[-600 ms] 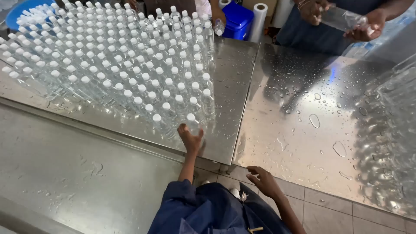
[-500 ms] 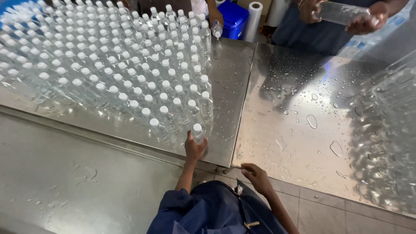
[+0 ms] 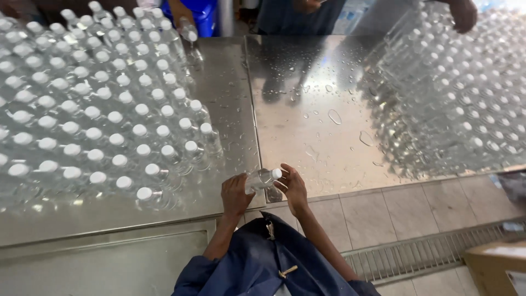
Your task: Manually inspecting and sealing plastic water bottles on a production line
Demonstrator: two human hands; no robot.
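Both hands, left (image 3: 235, 194) and right (image 3: 294, 186), hold a clear bottle (image 3: 262, 178) (white-capped, lying sideways) over the wet steel table (image 3: 307, 109).

Both forearms reached forward, close together. The left hand (image 3: 235, 194) and right hand (image 3: 293, 186) curled inward, fingers bent, palms facing.

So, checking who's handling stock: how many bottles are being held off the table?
2. One clear bottle lies sideways between the person's left hand and right hand; another bottle is in a co-worker's hand. More may be hidden.
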